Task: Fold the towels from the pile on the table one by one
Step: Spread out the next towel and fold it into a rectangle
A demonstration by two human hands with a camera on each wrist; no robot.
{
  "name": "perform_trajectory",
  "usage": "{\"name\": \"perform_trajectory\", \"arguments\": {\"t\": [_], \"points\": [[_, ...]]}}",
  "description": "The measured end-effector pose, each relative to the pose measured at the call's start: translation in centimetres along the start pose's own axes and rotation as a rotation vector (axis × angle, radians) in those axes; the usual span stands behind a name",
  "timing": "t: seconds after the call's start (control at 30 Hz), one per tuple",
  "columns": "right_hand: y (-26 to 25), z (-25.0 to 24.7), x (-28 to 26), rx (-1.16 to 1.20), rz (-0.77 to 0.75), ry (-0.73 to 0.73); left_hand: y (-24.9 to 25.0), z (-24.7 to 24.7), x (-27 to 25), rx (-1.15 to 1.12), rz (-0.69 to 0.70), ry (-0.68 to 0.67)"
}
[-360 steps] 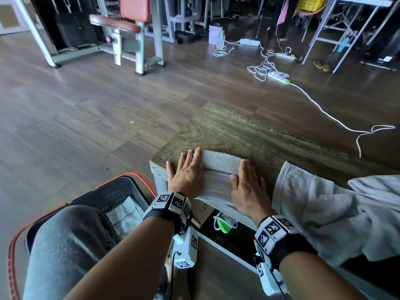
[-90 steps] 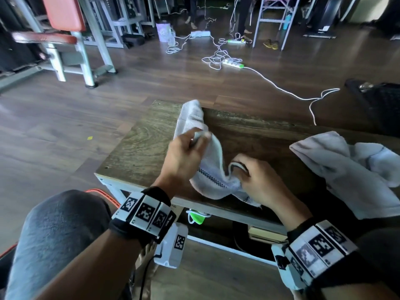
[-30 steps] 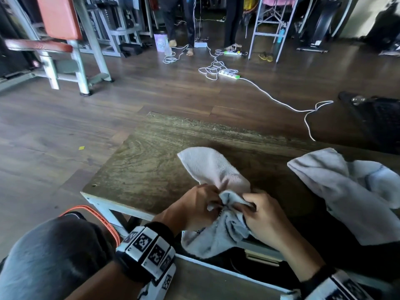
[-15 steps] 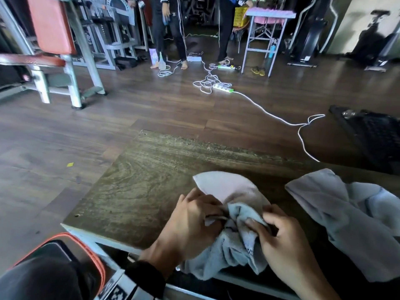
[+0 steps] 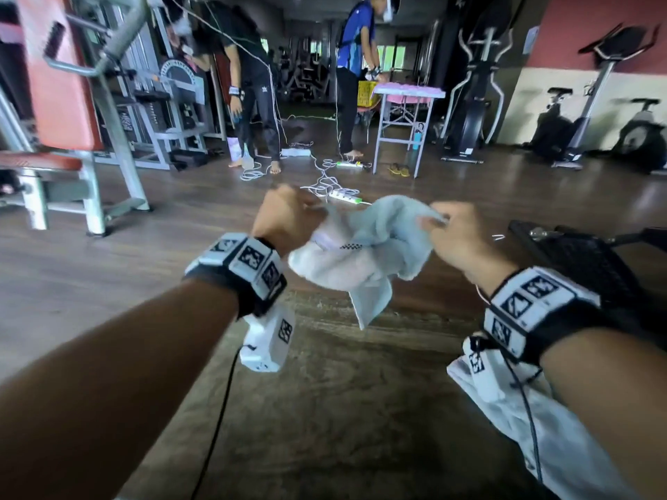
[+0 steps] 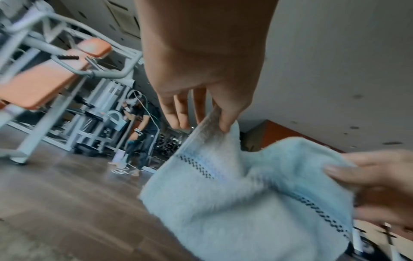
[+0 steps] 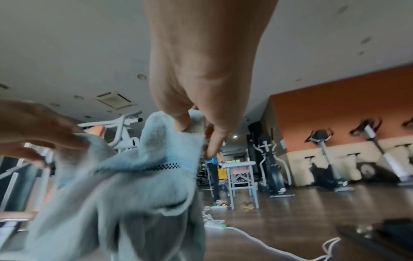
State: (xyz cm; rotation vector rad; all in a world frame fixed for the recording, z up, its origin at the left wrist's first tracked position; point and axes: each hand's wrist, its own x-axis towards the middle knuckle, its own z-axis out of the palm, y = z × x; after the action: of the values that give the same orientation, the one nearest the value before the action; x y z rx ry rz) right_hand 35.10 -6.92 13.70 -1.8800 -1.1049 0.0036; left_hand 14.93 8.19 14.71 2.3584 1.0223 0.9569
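Note:
A small pale towel (image 5: 364,243) with a black checked stripe hangs bunched in the air above the wooden table (image 5: 325,409). My left hand (image 5: 288,214) pinches its left edge between thumb and fingers (image 6: 225,121). My right hand (image 5: 451,232) pinches the opposite edge (image 7: 190,123). A loose corner dangles down between my wrists. The towel (image 6: 245,203) fills the lower right of the left wrist view, and the towel (image 7: 125,194) fills the lower left of the right wrist view. The pile of white towels (image 5: 541,427) lies on the table under my right forearm.
A black basket (image 5: 584,261) stands on the floor to the right of the table. White cables and a power strip (image 5: 343,194) lie on the floor ahead. Two people (image 5: 252,84) stand beyond, among gym machines and a pink table (image 5: 408,102).
Both hands have lifted the towel from the table's near edge up into the air and moved apart, pulling it open. My view has tilted up toward the room.

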Motion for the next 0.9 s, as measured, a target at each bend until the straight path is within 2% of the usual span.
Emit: {"name": "perform_trajectory", "arguments": {"t": [0.13,0.2,0.27,0.37,0.43,0.5,0.6,0.7,0.77,0.83,0.9], "points": [[0.3,-3.6,2.0,-0.108,0.023,0.121,-2.0,-2.9,2.5,-0.044,-0.199,0.149],[0.6,-4.2,1.7,-0.191,-0.015,0.122,-1.9,-3.6,2.4,-0.060,-0.210,0.122],[0.6,-4.1,1.4,-0.245,-0.044,0.122,-1.3,-3.7,1.9,-0.169,-0.216,0.111],[-0.1,-4.1,0.7,-0.240,0.019,0.056,-0.7,-3.2,1.6,-0.427,-0.351,0.101],[-0.6,-4.2,0.2,-0.283,0.062,0.002,-0.9,-3.0,1.7,-0.510,-0.398,0.072],[-1.0,-4.5,-0.2,-0.333,0.099,-0.019,-1.1,-3.4,1.9,-0.507,-0.327,0.083],[-0.9,-4.9,0.1,-0.165,0.169,0.058,-0.8,-4.0,1.5,-0.527,-0.183,0.117],[-0.7,-5.2,0.1,0.040,0.123,0.220,-0.1,-3.7,0.7,-0.630,-0.141,0.032],[-0.7,-5.3,-0.5,0.170,0.179,0.158,-0.1,-3.3,0.7,-0.598,-0.201,-0.041],[0.0,-4.9,-1.0,0.200,0.319,0.004,-0.4,-2.8,0.6,-0.548,-0.323,-0.090],[1.0,-4.5,-1.1,0.218,0.397,-0.066,-0.7,-2.0,0.5,-0.620,-0.432,-0.126]]}}
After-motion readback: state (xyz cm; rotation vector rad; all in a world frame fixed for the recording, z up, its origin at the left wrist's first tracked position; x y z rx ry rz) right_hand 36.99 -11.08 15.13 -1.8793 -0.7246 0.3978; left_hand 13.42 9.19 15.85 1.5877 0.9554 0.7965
